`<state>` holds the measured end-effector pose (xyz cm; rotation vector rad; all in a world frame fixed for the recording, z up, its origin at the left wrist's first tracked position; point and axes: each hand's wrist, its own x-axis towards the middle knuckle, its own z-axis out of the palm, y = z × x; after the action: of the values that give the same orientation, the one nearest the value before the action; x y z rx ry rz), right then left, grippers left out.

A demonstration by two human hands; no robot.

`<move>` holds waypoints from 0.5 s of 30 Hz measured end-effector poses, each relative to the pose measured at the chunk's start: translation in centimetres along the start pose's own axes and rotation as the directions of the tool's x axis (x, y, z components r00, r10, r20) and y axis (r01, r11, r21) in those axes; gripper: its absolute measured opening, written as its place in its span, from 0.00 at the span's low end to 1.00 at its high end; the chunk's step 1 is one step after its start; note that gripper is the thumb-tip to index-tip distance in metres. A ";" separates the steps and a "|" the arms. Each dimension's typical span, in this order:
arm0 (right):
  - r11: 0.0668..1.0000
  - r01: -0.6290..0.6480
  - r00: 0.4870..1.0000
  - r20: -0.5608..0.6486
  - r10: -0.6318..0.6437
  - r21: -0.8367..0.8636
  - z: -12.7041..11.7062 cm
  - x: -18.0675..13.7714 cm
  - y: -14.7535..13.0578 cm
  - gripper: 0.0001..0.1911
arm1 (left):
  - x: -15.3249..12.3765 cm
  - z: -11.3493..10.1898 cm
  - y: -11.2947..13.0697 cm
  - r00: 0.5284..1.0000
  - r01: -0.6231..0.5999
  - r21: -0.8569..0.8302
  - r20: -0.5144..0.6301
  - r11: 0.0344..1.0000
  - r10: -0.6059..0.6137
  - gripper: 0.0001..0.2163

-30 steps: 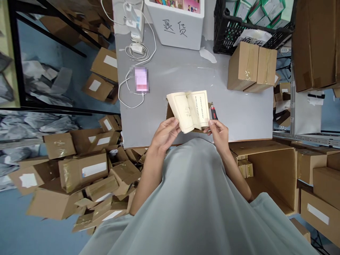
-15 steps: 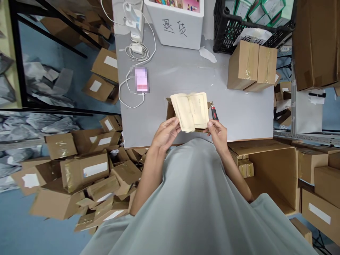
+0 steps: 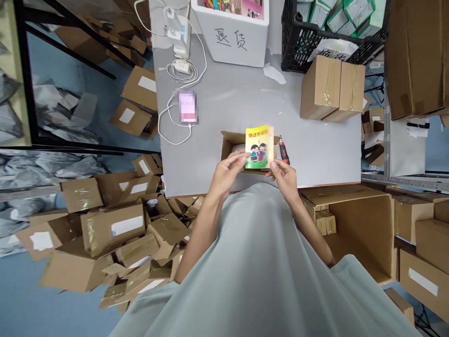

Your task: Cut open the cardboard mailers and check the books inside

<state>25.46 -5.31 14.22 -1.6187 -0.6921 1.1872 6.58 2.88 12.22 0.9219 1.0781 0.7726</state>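
Note:
A small booklet [image 3: 257, 149] with a yellow and green cover and two cartoon children faces up, nearly closed. My right hand [image 3: 283, 175] pinches its lower right corner between thumb and fingers. At its left edge, the fingers of my left hand [image 3: 229, 171] rest against the cover, thumb and fingers close together. Beneath the booklet stands an open cardboard box [image 3: 226, 146], its inside partly hidden. A red and black utility knife [image 3: 284, 150] lies on the table just right of the box.
On the grey table [image 3: 224, 105] are a white bin [image 3: 238, 42], a black crate [image 3: 294, 44], two taped cartons [image 3: 321, 91] and a phone [image 3: 187, 106] on a cable. Flattened and opened boxes [image 3: 115, 229] pile up at left. A large open carton [image 3: 361, 234] stands at right.
The booklet was spread open at its pages; now it is folded over with its cover showing. My left hand has moved right and slightly up with it.

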 end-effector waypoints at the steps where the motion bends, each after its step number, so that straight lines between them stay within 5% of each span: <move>1: 1.000 -0.002 1.000 0.003 0.002 0.002 0.1 0.1 0.1 0.34 | 0.0 0.2 0.0 1.000 -0.023 0.038 -0.006 0.999 0.023 0.23; 15: 0.999 0.007 0.998 0.070 -0.004 -0.039 -0.2 1.0 2.4 0.34 | 0.4 0.5 0.0 0.988 -0.032 -0.026 -0.151 0.999 0.028 0.20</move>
<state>25.81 -5.38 11.66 -1.6129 -0.7680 1.2381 7.18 3.13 12.21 0.8679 1.1844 0.8919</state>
